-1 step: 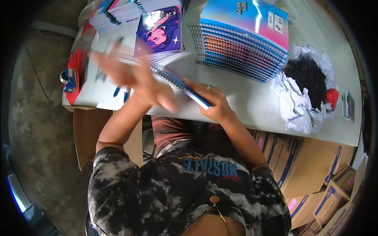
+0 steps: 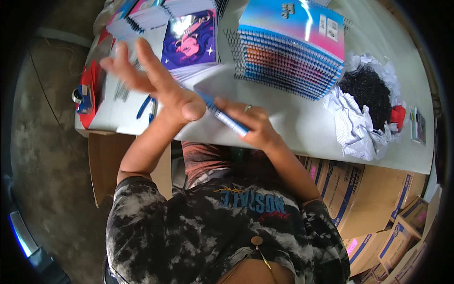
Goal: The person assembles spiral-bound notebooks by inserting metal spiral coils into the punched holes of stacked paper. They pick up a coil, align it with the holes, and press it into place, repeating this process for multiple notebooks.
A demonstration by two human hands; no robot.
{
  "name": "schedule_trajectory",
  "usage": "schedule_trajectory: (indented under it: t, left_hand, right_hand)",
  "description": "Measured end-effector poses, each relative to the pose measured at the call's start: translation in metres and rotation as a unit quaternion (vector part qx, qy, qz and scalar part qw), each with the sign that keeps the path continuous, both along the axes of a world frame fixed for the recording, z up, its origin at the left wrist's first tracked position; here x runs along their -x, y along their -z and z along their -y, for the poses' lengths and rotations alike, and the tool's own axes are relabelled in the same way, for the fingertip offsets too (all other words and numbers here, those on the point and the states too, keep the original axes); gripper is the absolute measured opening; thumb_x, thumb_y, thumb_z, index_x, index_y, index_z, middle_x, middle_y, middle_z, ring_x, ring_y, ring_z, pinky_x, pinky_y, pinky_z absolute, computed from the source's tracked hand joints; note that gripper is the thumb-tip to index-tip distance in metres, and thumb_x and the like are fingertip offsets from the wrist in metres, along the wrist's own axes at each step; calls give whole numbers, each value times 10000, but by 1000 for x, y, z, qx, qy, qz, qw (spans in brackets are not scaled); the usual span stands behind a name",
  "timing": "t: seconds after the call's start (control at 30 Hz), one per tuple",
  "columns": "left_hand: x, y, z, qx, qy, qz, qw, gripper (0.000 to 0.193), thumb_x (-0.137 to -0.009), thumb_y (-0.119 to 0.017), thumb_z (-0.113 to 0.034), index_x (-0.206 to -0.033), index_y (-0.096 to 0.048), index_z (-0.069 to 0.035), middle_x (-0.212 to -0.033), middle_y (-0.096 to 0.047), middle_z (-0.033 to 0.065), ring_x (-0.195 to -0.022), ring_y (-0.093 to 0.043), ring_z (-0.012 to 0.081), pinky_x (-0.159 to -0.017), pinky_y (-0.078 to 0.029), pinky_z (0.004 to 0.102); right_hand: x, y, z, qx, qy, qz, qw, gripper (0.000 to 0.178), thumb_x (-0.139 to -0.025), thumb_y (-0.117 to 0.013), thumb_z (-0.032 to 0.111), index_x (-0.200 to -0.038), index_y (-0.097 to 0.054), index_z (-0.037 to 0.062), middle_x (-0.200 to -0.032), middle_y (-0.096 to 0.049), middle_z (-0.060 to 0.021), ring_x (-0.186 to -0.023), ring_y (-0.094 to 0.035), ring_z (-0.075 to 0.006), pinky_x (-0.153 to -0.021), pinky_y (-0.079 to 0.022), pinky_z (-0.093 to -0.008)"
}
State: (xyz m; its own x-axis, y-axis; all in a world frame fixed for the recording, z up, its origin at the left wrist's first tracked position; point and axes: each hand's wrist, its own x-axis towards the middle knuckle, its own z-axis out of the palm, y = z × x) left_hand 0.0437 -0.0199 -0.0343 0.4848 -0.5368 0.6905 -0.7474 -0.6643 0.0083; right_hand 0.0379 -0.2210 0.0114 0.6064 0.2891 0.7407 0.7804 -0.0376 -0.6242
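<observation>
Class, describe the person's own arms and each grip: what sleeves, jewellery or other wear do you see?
The left sleeve and right sleeve are short and loose, mottled black and greyish white. Below them the forearms are uncovered. The left grip is an ungloved hand, its fingers blurred; the right grip, also ungloved, wears a small shiny ring.

A white-covered table carries a tall stack of blue-and-pink spiral-bound notebooks beside a pile topped by a purple illustrated cover. Crumpled white striped sheets lie toward the right, red sheeting at the left edge.
</observation>
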Motion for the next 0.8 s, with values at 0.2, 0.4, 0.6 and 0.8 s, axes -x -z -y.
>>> schedule_trajectory:
  t: [0.2,0.4,0.6,0.8]
  left_hand:
    - [2,-55,32,4,172,137,976,892,-748,-428,-697,-1342,-305,-42,-1153,-470,269,-1292,-182,442,-1018,-181,580]
    - [24,-10,31,70,205,-17,976,978,-701,-550,-676,-1311,-279,39,-1258,-299,320,-1194,-305,458,-1003,-216,546]
    - [8,-9,14,37,131,24,990,963,-726,-481,-687,-1357,-252,4,-1353,-213,298,-1271,-174,470,-997,-142,588]
    - [59,-94,46,211,110,-176,955,785,-868,-516,-348,-1384,-80,52,-1408,-44,339,-1304,-42,511,-1052,-85,541]
  right_hand:
    - [1,3,1,19,82,-24,996,521,-649,-625,-26,-1159,-552,57,-1090,-614,-104,-911,-630,-264,-725,-526,-331]
    - [28,4,-13,13,81,-107,991,508,-688,-662,51,-1181,-542,48,-1042,-627,-134,-889,-640,-266,-708,-530,-325]
    - [28,0,-25,54,11,-71,996,477,-706,-661,92,-1164,-539,41,-1053,-614,-164,-881,-632,-293,-722,-511,-344]
    - [38,-36,-37,-55,-14,-110,992,651,-793,-580,213,-1353,-306,23,-1402,-295,-194,-1317,-238,-352,-1052,-247,-420]
